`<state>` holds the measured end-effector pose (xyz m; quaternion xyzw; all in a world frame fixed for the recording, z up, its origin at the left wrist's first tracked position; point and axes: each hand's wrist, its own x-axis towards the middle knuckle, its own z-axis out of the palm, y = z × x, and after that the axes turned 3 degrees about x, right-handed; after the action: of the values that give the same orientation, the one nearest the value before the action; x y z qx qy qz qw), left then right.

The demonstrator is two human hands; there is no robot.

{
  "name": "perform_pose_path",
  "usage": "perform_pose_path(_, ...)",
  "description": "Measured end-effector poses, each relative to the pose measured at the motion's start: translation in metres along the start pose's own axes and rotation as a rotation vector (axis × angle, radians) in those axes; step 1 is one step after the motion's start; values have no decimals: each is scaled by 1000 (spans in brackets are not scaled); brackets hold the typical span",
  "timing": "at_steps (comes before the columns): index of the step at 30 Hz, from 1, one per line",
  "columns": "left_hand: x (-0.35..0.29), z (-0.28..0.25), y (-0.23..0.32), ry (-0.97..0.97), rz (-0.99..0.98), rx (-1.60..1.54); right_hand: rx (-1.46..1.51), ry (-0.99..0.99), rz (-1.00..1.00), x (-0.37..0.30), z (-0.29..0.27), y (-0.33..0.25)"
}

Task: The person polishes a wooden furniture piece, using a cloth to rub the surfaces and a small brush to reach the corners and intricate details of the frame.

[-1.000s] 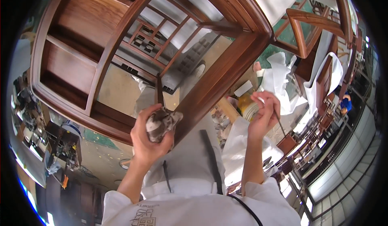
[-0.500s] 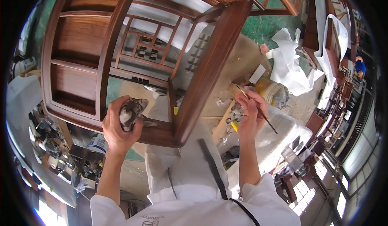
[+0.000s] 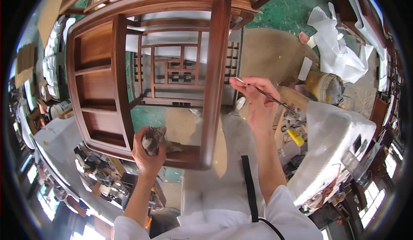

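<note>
Within the curled left hand [image 3: 146, 159] sits a crumpled greyish cloth [image 3: 151, 141].

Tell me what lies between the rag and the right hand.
In the head view, going right from the rag: the opening in the wooden frame, the frame's right rail, then pale clothing, before the right hand.

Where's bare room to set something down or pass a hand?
Mostly bare: the brown floor patch between the wooden frame and crumpled white sheeting. A hand might pass through the wooden frame's opening beside the rag in the left hand. Crowded: around the yellow object beside the translucent wrap.
</note>
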<state>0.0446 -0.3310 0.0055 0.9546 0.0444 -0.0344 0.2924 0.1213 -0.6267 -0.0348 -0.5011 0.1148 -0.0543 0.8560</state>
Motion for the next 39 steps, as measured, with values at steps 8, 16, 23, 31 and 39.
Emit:
perform_pose_path(8,7,4,6,15,-54,52,93,-7,-19,25,6,8)
perform_pose_path(16,8,7,5,35,-16,72,148,-34,2,40,3,11)
perform_pose_path(23,7,7,6,10,-72,29,158,-71,-28,44,1,14)
perform_pose_path(31,7,6,9,-3,-73,60,136,-79,-4,46,-3,8)
perform_pose_path(39,6,6,6,5,-71,50,105,-79,5,49,-1,7)
